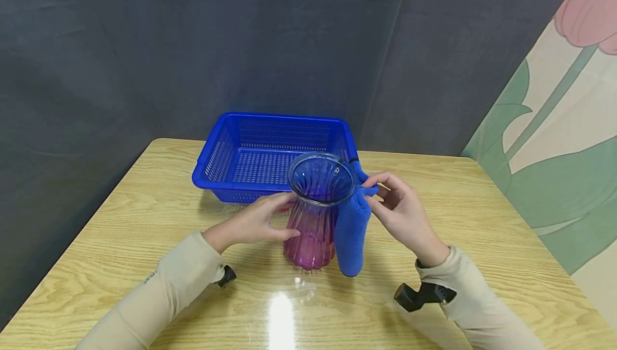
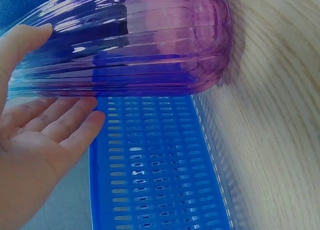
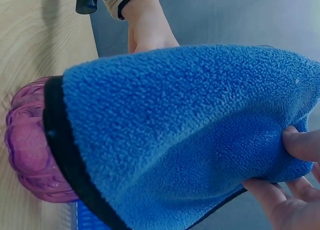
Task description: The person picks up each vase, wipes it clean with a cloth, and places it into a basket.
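Note:
A ribbed glass vase (image 1: 310, 221), blue at its wide rim and pink at the base, stands upright near the table's middle. My left hand (image 1: 257, 218) is at its left side, thumb on the near side, fingers nearly straight. In the left wrist view, the fingertips (image 2: 87, 107) lie right at the glass edge and the palm shows. My right hand (image 1: 397, 208) pinches a blue plush cloth (image 1: 351, 237) between thumb and fingers beside the rim. The cloth hangs down the vase's right side, and its dark edging (image 3: 62, 135) shows in the right wrist view.
Behind the vase sits a blue plastic basket (image 1: 222, 185) with slotted walls, partly covered by the vase rim in the head view. The wood-grain table (image 1: 144, 216) ends at a dark curtain (image 1: 270, 39). A flower-patterned panel (image 1: 569, 141) stands at the right.

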Demonstrator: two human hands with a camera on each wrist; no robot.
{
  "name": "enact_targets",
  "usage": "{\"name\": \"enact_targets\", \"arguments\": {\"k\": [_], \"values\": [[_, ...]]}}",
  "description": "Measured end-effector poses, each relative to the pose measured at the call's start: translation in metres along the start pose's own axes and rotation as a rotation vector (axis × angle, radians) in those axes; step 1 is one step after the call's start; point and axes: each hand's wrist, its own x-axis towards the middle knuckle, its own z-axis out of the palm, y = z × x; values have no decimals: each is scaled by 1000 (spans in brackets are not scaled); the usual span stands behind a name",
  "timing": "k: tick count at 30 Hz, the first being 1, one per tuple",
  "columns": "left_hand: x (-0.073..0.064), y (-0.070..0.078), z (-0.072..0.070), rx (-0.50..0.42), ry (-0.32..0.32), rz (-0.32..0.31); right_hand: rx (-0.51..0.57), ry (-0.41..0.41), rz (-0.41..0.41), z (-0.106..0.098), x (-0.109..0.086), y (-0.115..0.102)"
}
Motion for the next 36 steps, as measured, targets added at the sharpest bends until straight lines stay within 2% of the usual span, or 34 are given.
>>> {"name": "enact_targets", "arguments": {"k": [9,23,28,36], "values": [[1,-1,1,37,24,5,-22,-11,-12,2,0,1],[0,-1,1,67,40,-9,-100,-105,-23,7,-1,8],[0,-1,1,71,42,-23,-143,-114,-28,9,-2,10],[-1,0,1,76,47,-41,-230,-140,29,11,-4,13]]}}
